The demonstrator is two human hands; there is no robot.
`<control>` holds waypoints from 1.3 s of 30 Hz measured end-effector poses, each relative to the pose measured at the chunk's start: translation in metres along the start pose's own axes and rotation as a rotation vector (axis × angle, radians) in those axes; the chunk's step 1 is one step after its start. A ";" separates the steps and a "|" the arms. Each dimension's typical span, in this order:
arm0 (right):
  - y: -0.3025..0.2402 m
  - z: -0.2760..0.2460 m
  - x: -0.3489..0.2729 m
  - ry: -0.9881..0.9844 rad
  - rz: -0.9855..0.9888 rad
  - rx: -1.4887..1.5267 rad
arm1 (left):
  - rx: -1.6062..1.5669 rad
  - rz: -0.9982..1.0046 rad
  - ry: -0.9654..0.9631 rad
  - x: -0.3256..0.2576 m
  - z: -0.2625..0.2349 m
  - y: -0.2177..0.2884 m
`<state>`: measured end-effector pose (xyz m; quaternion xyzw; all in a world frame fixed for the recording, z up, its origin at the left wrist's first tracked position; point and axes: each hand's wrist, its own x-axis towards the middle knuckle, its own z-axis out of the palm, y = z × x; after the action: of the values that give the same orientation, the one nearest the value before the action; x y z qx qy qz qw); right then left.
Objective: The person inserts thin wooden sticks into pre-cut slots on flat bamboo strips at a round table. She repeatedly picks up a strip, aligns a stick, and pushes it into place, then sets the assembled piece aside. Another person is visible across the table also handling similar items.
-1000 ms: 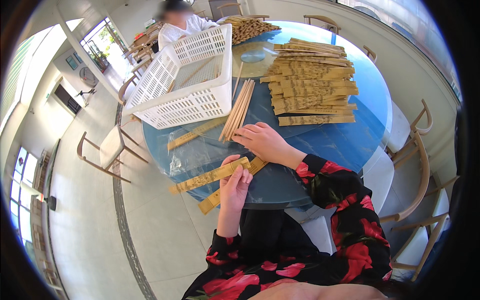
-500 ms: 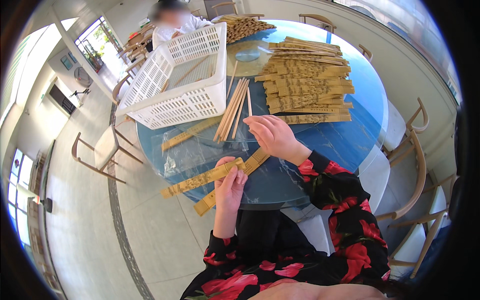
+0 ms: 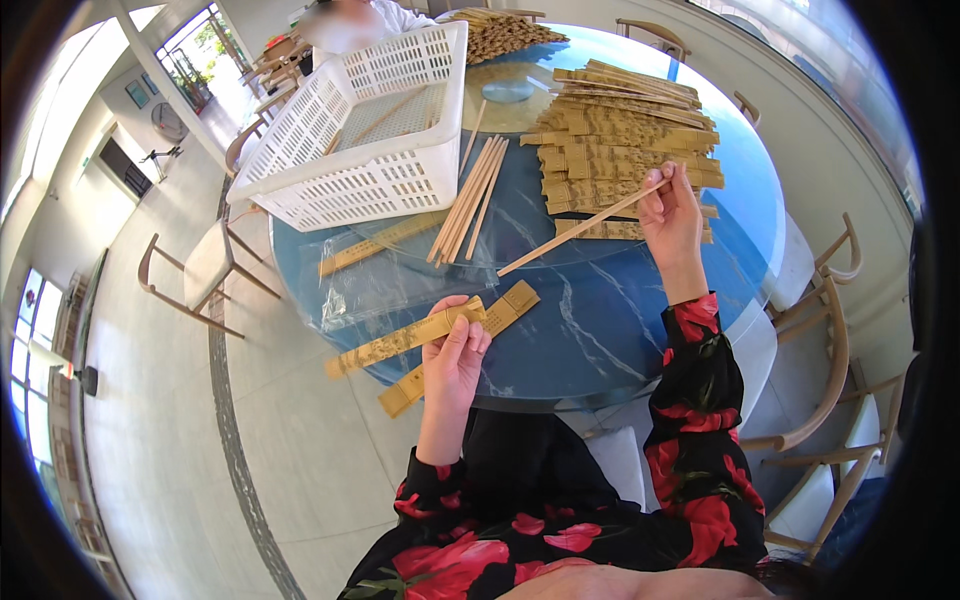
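My left hand (image 3: 455,355) pinches a yellow-brown printed paper chopstick sleeve (image 3: 385,343) near its right end, above the table's front edge. Another such sleeve (image 3: 516,306) lies slantwise below it on the table, jutting past the edge. My right hand (image 3: 674,225) is closed on the upper end of a pale wooden chopstick (image 3: 570,233); whether it is one or a pair pressed together I cannot make out. The chopstick slants down leftward, its tip left of the hand. Several loose chopsticks (image 3: 468,205) lie fanned out beside the basket.
A white slatted plastic basket (image 3: 365,190) with a few sticks inside stands at the left. Behind my right hand is a large pile of sleeves (image 3: 600,150). Clear plastic film (image 3: 370,280) covers part of the blue round table (image 3: 590,320). Across it sits a person (image 3: 385,18) near another pile (image 3: 505,35).
My right hand has moved right and up from beside the loose chopsticks, lifting a chopstick away. The left hand still holds the sleeve, almost in place.
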<state>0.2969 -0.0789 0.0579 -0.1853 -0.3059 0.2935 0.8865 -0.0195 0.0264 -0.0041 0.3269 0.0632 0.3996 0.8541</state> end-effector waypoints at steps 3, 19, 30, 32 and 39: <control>0.003 -0.002 -0.003 -0.035 0.082 0.020 | -0.013 0.014 0.006 -0.001 -0.001 -0.001; 0.016 0.017 -0.015 -0.032 0.130 -0.113 | -0.032 0.012 -0.004 0.000 -0.002 -0.002; 0.015 0.020 -0.017 -0.017 0.097 -0.214 | -0.048 0.031 0.000 0.000 -0.003 -0.002; 0.015 0.021 -0.018 -0.012 0.111 -0.268 | -0.048 0.036 0.004 0.000 -0.003 -0.002; 0.023 0.030 -0.024 -0.001 0.136 -0.384 | -0.053 0.069 0.016 -0.001 -0.003 -0.002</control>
<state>0.2523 -0.0724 0.0585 -0.3711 -0.3433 0.2889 0.8130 -0.0198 0.0264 -0.0083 0.3027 0.0481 0.4331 0.8476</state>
